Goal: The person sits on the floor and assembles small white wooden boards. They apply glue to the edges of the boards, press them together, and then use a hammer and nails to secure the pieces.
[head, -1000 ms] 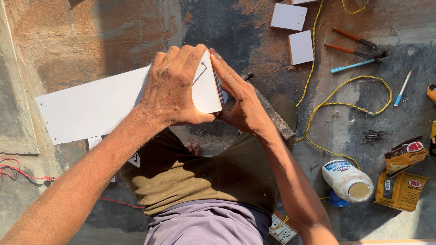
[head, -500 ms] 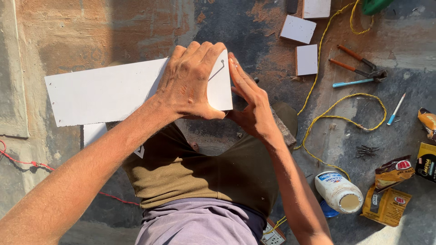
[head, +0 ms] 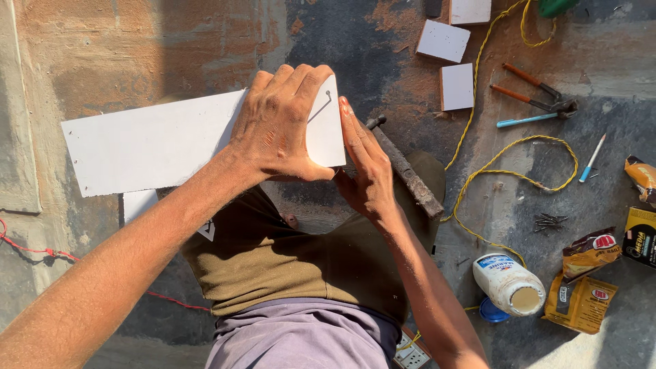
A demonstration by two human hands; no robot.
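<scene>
A long white board lies across my lap over the concrete floor. My left hand presses flat on the board's right end, fingers together, next to a pencilled mark near the corner. My right hand is held edge-on against the board's right edge, fingers straight, supporting it. A hammer with a worn wooden handle lies just behind my right hand.
Small white squares lie at the top. Red-handled pliers, a blue screwdriver, yellow wire, loose nails, a white open jar, packets and a red wire surround me.
The view has shifted so the board and both hands sit a little lower and to the right. My hands keep the same hold on the board's right end.
</scene>
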